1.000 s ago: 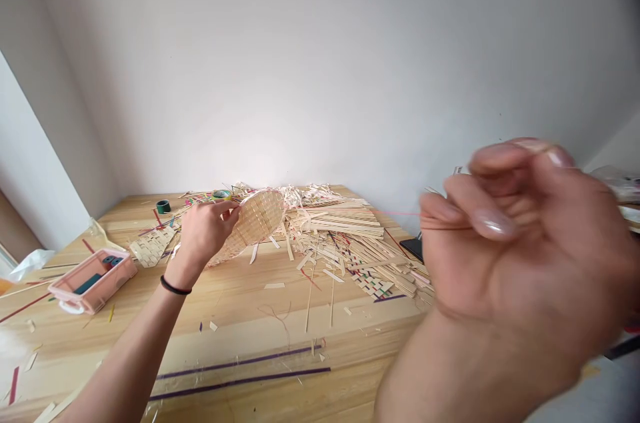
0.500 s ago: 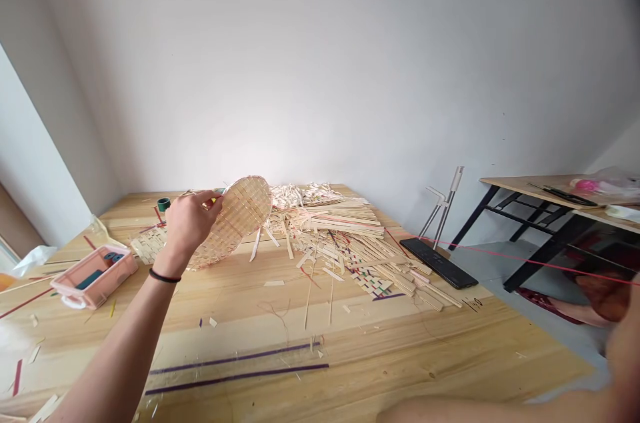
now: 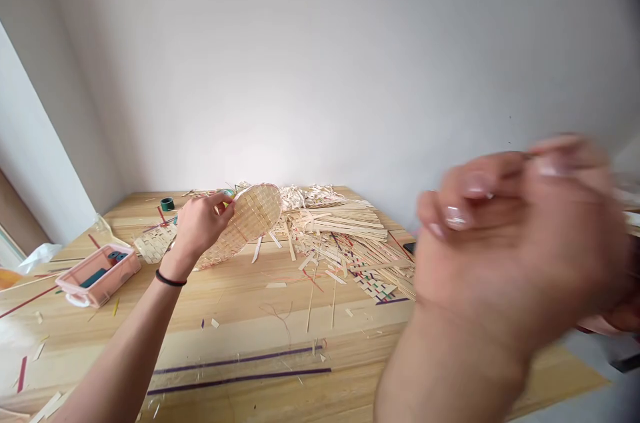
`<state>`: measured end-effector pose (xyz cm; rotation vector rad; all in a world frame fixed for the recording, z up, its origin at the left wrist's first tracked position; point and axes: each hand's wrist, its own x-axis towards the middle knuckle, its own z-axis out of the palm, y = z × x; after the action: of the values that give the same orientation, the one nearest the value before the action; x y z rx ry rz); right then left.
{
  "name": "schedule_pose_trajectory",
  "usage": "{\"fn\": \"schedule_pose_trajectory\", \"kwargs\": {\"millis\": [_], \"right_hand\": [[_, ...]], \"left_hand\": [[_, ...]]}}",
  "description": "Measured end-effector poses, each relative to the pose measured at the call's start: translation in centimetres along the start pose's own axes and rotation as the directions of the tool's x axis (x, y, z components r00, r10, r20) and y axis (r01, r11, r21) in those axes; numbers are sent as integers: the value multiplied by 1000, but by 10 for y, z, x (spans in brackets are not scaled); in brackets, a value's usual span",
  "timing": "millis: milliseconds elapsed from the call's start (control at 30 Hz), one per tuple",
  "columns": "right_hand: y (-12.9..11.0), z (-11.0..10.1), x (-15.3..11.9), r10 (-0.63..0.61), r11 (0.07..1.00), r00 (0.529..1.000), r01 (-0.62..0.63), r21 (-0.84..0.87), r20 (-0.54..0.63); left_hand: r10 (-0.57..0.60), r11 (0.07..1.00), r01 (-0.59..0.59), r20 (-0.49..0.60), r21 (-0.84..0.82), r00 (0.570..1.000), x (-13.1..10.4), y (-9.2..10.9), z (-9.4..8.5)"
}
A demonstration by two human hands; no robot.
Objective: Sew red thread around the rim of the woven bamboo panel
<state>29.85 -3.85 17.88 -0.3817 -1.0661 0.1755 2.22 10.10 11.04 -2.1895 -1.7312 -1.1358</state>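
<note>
My left hand pinches the upper edge of a round woven bamboo fan, which it holds tilted above the table. A pinkish edging shows along the fan's rim; the hand covers part of its left side. Close to the camera on the right, my right hand is raised with its fingers curled in and thumb and forefinger pressed together. It is partly blurred, and whatever it pinches cannot be made out.
Bamboo strips and shavings are heaped at the table's back. A colored woven piece lies at their front. A pink plastic box with spools stands left, near a green tape roll. Purple strips lie in front.
My right hand has come up from the lower right edge into the near foreground. A red thread stretched toward it before; now it is mostly out of sight. The left hand still holds the fan.
</note>
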Motion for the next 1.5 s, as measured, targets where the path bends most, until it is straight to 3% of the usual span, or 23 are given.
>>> {"fn": "schedule_pose_trajectory", "kwargs": {"millis": [100, 167, 233, 333, 400, 500, 767, 1500], "right_hand": [[28, 31, -6, 100, 993, 992, -104, 53, 77], [48, 44, -16, 198, 980, 956, -189, -62, 216], [68, 52, -26, 287, 952, 890, -224, -208, 354], [96, 63, -41, 401, 899, 753, -213, -383, 522], [111, 69, -50, 464, 855, 680, -177, -487, 567], [127, 74, -58, 521, 802, 631, -132, -583, 575], [139, 73, -63, 540, 785, 610, -118, -607, 580], [146, 74, -68, 500, 799, 635, -77, -596, 589]], "left_hand": [[6, 1000, -6, 13, -15, 1000, 0, 1, 1], [6, 1000, -5, 17, -21, 1000, -1, 2, 1], [1, 1000, 0, 16, -20, 1000, -1, 2, 2], [-2, 1000, 2, 17, -16, 1000, -1, 3, 4], [3, 1000, -3, 20, -15, 1000, -1, 3, 5], [12, 1000, -12, 28, -16, 1000, -1, 4, 6], [23, 999, -22, 48, -30, 999, -3, 9, 6], [102, 995, -102, -11, 0, 995, -4, 8, 9]]}}
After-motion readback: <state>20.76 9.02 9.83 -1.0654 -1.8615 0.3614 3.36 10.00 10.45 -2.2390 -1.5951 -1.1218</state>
